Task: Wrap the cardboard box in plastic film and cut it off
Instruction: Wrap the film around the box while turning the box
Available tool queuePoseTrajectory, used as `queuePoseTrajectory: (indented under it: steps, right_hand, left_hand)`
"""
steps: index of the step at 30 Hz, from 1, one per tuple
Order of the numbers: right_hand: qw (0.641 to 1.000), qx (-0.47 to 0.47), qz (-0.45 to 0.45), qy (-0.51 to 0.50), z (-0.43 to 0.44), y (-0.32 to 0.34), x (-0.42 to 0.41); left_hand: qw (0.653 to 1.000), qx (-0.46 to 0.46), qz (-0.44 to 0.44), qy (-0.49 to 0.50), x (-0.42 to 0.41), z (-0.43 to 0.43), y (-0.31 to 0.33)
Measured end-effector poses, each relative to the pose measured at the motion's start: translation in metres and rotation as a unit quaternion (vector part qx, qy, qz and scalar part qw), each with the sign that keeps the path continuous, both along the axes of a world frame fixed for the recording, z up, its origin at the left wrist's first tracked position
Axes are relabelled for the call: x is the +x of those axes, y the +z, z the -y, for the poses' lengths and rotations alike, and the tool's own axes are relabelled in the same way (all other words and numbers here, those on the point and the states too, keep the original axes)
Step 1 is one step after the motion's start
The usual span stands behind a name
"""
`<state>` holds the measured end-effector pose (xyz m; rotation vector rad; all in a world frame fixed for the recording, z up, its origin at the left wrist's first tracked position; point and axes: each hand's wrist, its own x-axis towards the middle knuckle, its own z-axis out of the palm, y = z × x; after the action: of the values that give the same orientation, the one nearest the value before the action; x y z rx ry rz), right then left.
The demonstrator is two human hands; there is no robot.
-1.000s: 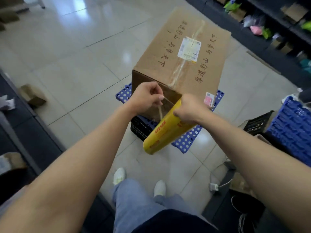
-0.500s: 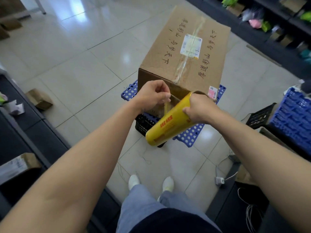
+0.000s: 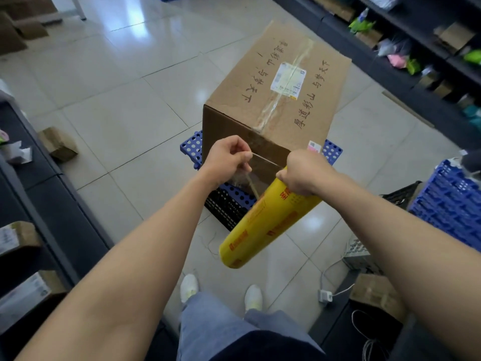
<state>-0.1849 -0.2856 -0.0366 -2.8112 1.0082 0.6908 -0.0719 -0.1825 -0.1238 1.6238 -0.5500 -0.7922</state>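
Observation:
A large brown cardboard box (image 3: 281,95), taped along its top with a white label and black writing, stands on a blue perforated crate (image 3: 191,147). In front of its near face my right hand (image 3: 302,170) grips the upper end of a yellow roll of plastic film (image 3: 265,220), which slants down toward me. My left hand (image 3: 227,158) pinches the loose end of the clear film (image 3: 263,169), stretched as a short sheet between both hands just before the box's near face.
A black crate (image 3: 225,207) sits under the blue one. Blue crates (image 3: 450,204) stand at right, dark shelves with small boxes at left and far right. A small carton (image 3: 57,143) lies on the tiled floor, cables and a plug by my feet.
My hands have drawn apart, pulling a wider strip of film off the roll. The view has shifted slightly back from the box.

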Motion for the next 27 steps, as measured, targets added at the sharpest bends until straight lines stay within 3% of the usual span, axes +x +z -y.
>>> queuePoseTrajectory:
  steps: [11,16,21,27]
  right_hand:
    - [0.994,-0.088,0.05,0.051,-0.002,0.017,-0.004]
    - [0.996,-0.072,0.033,0.046,0.001,0.0,-0.005]
    - [0.997,-0.021,0.078,0.013,0.005,-0.015,-0.002]
    - [0.997,0.006,0.011,0.074,0.004,-0.025,-0.005]
  left_hand:
    - [0.997,-0.06,-0.019,0.038,-0.006,0.004,0.005]
    - [0.999,-0.027,-0.027,0.021,-0.005,0.005,-0.003]
    - [0.998,-0.023,-0.034,0.052,0.004,0.006,-0.01]
    - [0.994,-0.019,-0.052,0.093,0.02,0.002,-0.023]
